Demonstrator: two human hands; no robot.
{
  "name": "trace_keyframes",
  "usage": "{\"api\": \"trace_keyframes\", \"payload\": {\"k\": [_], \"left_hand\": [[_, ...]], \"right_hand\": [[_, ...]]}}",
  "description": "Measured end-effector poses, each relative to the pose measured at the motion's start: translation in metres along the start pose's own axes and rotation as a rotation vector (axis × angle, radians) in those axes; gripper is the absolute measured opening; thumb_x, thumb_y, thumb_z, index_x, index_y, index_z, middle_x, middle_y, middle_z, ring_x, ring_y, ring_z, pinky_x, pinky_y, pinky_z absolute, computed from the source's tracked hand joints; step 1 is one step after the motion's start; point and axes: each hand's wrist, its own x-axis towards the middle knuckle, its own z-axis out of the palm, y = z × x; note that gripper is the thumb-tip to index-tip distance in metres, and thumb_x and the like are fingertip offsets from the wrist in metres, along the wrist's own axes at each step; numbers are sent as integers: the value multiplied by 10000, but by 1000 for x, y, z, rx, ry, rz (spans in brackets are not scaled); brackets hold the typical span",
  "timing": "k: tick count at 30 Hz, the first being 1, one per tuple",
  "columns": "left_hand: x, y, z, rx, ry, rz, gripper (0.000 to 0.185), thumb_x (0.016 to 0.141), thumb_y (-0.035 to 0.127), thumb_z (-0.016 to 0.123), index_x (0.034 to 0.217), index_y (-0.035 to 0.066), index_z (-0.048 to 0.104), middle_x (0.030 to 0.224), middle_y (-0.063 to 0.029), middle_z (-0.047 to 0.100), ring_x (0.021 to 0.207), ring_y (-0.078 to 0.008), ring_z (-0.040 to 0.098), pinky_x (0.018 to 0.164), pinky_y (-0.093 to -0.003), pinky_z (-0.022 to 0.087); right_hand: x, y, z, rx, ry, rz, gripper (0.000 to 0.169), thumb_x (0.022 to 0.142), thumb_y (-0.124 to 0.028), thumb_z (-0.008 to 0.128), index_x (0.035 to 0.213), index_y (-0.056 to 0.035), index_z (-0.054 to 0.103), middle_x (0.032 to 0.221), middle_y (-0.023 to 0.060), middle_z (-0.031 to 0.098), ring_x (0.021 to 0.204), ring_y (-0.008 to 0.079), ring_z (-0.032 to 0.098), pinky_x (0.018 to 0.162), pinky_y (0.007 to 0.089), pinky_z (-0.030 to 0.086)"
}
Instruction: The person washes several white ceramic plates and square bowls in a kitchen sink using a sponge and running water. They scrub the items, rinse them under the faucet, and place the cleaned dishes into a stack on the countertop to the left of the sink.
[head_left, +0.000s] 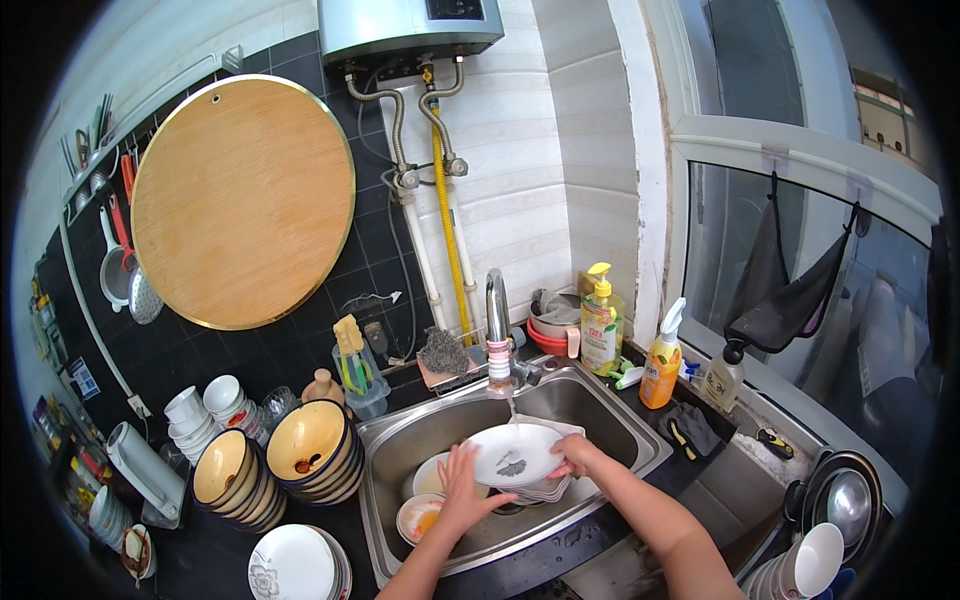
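Note:
A white plate (499, 444) with a grey printed motif is held tilted under a thin stream of water from the chrome faucet (496, 315). My right hand (576, 454) grips its right rim. At the left rim, my left hand (463, 480) has its fingers spread; they are slightly blurred, and whether they touch the plate is hard to tell. Beneath it, a stack of white dishes (544, 491) sits in the stainless steel sink (600, 397). Further left in the basin lie a white bowl (426, 474) and a smaller bowl (409, 517) with something orange in it.
Stacked plates (292, 559) and yellow bowls (311, 450) crowd the counter left of the sink. Behind the basin stands a dish soap bottle (602, 330). An orange spray bottle (660, 367) and a dark glove (690, 429) are at the right. White cups (814, 559) stand lower right.

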Motion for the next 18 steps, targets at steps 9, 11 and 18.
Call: {"api": "trace_keyframes", "payload": {"k": [9,11,18], "left_hand": [[12,-16,-16,-265,-145,-89,227,628,163,763,737,30,615,706,-59,622,717,-215,573,705,-349,436],[16,-11,-23,-455,-209,-406,217,649,145,759,750,24,610,695,-49,616,644,-151,563,618,-300,439],[27,-19,-16,-832,-38,-715,318,674,114,746,930,-3,598,854,-77,635,742,-140,591,679,-272,463]], "right_hand": [[16,4,7,45,-135,18,684,818,-584,406,1158,9,434,1070,185,542,835,286,603,646,386,529],[8,3,24,-62,-7,-143,726,817,-645,348,1182,-23,434,1148,146,503,898,243,579,623,354,527],[37,29,35,43,48,-345,524,878,-503,403,1255,-140,390,1169,26,481,1054,170,454,883,345,348]]}}
